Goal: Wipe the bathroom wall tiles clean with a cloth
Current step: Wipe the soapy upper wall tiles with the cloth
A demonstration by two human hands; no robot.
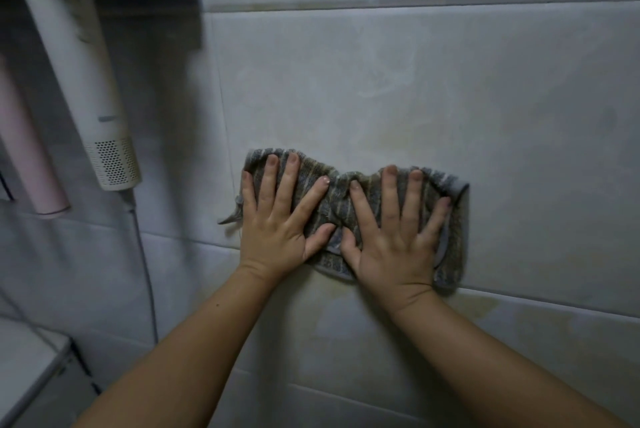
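Both hands are flat on a grey striped cloth (341, 199), pressing it against the pale wall tiles (415, 88). The left hand (280, 219) sits on the cloth's left half and the right hand (394, 237) on its right half, thumbs nearly meeting in the middle where the fabric bunches up into a pinched fold. As for grip, neither hand is closed around anything: fingers are spread apart and laid out straight, palms down on the cloth, so it's pinned to the wall rather than clutched. The cloth lies sideways across the lower part of one big tile, its bottom edge just above a horizontal grout line (540, 303), and a little frayed tag (230, 216) sticks out at its left end past the left pinky. The tile above the cloth has faint swirly smears on it, and there's a yellowish stain on the tile below, right under the right wrist. Off to the left, a white cylinder-shaped device (86, 81) with a perforated end hangs tilted on the wall, well apart from the cloth, with a cord (145, 275) dropping from its bottom end. Next to that, further left, is a pink tube-like thing (24, 150), also tilted. Something dark is mounted up in the top left corner, too blurry to make out. Both forearms come up from the bottom of the view, bare.
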